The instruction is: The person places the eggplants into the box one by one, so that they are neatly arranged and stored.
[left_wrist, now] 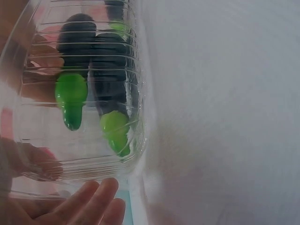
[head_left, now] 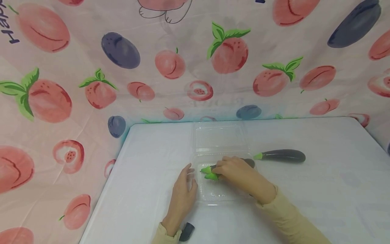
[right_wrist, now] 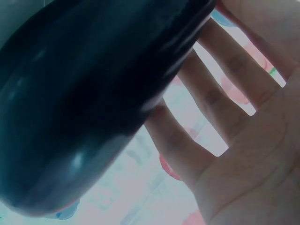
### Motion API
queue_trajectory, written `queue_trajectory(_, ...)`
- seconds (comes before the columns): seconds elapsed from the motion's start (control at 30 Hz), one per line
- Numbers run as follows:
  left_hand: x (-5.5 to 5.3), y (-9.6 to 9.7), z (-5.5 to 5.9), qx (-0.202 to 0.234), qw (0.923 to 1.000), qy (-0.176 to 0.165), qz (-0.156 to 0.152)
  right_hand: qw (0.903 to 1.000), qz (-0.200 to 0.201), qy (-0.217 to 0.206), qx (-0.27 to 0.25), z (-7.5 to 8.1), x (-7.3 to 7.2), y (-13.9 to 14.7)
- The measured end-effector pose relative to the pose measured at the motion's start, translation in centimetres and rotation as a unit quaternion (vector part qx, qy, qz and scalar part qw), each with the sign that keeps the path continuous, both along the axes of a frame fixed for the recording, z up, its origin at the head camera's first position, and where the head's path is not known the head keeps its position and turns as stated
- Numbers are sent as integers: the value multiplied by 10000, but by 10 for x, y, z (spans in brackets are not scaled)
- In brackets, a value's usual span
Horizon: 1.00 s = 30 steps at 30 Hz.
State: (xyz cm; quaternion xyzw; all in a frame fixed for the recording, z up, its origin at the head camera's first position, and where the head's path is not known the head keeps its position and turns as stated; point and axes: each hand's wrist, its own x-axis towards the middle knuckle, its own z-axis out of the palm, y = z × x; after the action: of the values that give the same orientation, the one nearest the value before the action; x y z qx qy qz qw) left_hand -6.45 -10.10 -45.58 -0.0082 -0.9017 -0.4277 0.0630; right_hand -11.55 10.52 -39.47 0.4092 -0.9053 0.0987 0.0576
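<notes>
A clear plastic clamshell box (head_left: 213, 195) lies with its lid (head_left: 219, 135) folded back. My right hand (head_left: 239, 173) reaches over the box and grips a dark purple eggplant (right_wrist: 79, 103), whose green cap (head_left: 211, 176) pokes out past the fingers. Behind it, along the back of the tray, a second eggplant (head_left: 250, 163) lies, partly covered by the hand. In the left wrist view both green-capped eggplants show through the box wall. My left hand (head_left: 182, 193) stands at the left side of the box, fingers extended along its edge.
A third eggplant (head_left: 283, 155) lies on the white table (head_left: 152, 152), right of the box, its green cap pointing left. A small black object (head_left: 187, 232) sits at the left wrist. Fruit-printed cloth (head_left: 182, 98) hangs behind the table and on the left.
</notes>
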Motion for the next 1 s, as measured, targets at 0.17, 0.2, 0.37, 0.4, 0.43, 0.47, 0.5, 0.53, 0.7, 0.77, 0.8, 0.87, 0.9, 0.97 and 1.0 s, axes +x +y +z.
queue_trajectory(0.17, 0, 0, 0, -22, 10000, -12, -1, 9999, -5, 29, 135, -1, -1, -2)
queue_trajectory(0.2, 0, 0, 0, -28, 10000, -10, 1, 9998, -7, 43, 176, -1, -1, -2)
queue_trajectory(0.37, 0, 0, 0, -58, 10000, 5, -1, 9992, 42, 226, 322, -3, -3, -3)
queue_trajectory(0.4, 0, 0, 0, -62, 10000, 5, 1, 9991, 54, 262, 337, -3, -3, -3)
queue_trajectory(0.43, 0, 0, 0, -68, 10000, 2, -1, 9989, 74, 314, 344, -3, -4, -4)
queue_trajectory(0.47, 0, 0, 0, -83, 10000, -3, 0, 9988, 80, 333, 345, -4, -4, -4)
queue_trajectory(0.5, -1, 0, 0, -80, 10000, -6, -2, 9987, 88, 358, 355, -5, -4, -4)
queue_trajectory(0.53, -1, 0, 0, -79, 10000, -11, -1, 9985, 96, 388, 368, -5, -4, -4)
queue_trajectory(0.7, -1, 0, 0, -63, 10000, -24, -1, 9977, 124, 502, 434, -8, -6, -6)
queue_trajectory(0.77, -1, 0, 0, -48, 10000, -33, 1, 9977, 117, 505, 447, -9, -7, -7)
queue_trajectory(0.8, -1, 0, 0, -44, 10000, -38, 3, 9977, 108, 497, 455, -9, -7, -7)
queue_trajectory(0.87, -1, 0, 0, -29, 10000, -49, 3, 9976, 86, 496, 469, -10, -7, -8)
queue_trajectory(0.9, -1, 0, 0, -25, 10000, -54, 2, 9976, 64, 488, 483, -10, -7, -8)
queue_trajectory(0.97, -1, 0, 0, -33, 10000, -62, -7, 9977, 23, 459, 507, -11, -7, -8)
queue_trajectory(1.0, -1, 0, 0, -35, 10000, -65, -10, 9977, 2, 445, 515, -11, -7, -9)
